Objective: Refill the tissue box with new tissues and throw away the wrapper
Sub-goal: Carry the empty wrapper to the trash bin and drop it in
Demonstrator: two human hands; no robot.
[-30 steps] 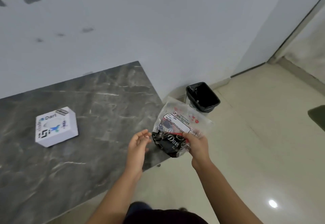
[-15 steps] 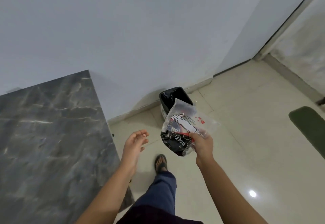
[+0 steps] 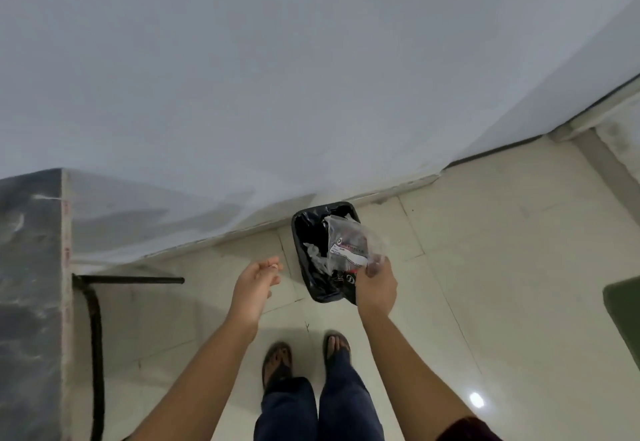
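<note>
- The wrapper (image 3: 349, 250) carries a white label with dark print, too blurred to read.
- White lettering shows on the wrapper's black lower part, beside the right hand (image 3: 376, 286); no letter can be made out.
- No other text shows.

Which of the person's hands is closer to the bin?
The right. The right hand holds the wrapper over the bin, overlapping its near edge. The left hand hangs empty, off to the bin's left and apart from it.
</note>
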